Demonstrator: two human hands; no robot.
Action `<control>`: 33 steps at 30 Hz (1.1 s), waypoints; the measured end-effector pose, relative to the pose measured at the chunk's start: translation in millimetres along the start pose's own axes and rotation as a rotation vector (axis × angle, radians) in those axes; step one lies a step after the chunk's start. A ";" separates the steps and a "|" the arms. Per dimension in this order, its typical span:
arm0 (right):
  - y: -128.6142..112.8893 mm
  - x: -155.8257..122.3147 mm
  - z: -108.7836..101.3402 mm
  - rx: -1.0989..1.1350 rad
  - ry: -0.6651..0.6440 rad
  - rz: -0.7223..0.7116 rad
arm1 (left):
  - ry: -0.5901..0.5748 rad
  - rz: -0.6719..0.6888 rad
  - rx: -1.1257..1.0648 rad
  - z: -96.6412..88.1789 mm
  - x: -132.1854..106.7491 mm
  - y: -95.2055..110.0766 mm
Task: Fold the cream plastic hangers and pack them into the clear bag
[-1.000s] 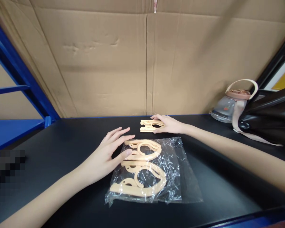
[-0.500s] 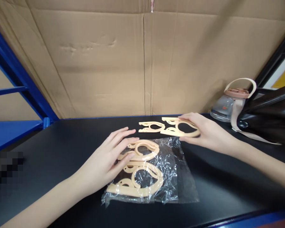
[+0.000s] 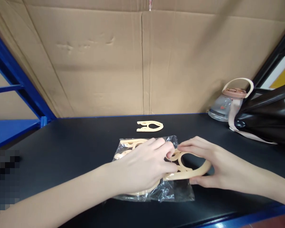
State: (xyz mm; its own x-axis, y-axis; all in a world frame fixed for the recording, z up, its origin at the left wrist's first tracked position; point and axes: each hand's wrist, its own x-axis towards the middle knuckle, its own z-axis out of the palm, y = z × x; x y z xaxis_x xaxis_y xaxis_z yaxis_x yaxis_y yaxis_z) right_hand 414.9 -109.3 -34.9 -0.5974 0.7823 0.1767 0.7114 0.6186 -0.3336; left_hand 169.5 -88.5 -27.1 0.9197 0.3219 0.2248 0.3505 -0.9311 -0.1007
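Note:
A folded beige folding hanger (image 3: 194, 173) is in my right hand (image 3: 211, 163), whose thumb and fingers close round its curved end. My left hand (image 3: 154, 164) is curled over the other end of this hanger, thumb on one arm and fingers bent at the other; the tips are partly hidden. Beneath both lies a clear plastic bag (image 3: 180, 191) containing more beige folding hangers (image 3: 133, 141), largely covered by my left hand and forearm. Whether the held hanger is inside the bag or on top of it, I cannot tell. Farther back, another folded hanger (image 3: 156, 126) rests alone on the table.
The black tabletop (image 3: 73, 152) meets a cardboard wall (image 3: 97, 63) at the back. At the right stand a clear bottle (image 3: 219, 107) with a pink lid and strap, and a shiny black bag (image 3: 266, 117). A blue metal frame (image 3: 30, 95) rises at the left.
My right hand has brought its hanger from the back of the table towards me, over the bag. My left hand has shifted right from the bagged hangers to this hanger's end.

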 end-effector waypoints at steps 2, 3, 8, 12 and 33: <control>-0.3 3.2 0.8 0.070 -0.060 -0.037 | -0.020 0.032 -0.049 -1.8 3.6 -1.3; -0.4 4.8 1.7 0.102 -0.077 -0.052 | -0.027 0.033 -0.081 -3.4 4.8 -1.4; -3.6 14.3 9.2 0.285 -0.103 -0.090 | -0.031 -0.107 -0.312 -13.1 7.4 1.4; -6.4 20.7 20.4 0.368 -0.069 -0.062 | -0.007 -0.173 -0.406 -13.7 4.8 1.9; 0.6 14.8 18.1 0.506 -0.139 -0.082 | -0.163 -0.658 -0.225 13.7 -138.9 -13.2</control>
State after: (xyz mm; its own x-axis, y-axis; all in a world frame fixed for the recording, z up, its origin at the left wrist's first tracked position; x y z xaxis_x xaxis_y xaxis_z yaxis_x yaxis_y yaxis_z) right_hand 399.8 -98.7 -49.2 -0.7115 0.6944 0.1079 0.4132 0.5376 -0.7351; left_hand 39.6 -118.5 -70.2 0.5508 0.8344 0.0206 0.8131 -0.5420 0.2124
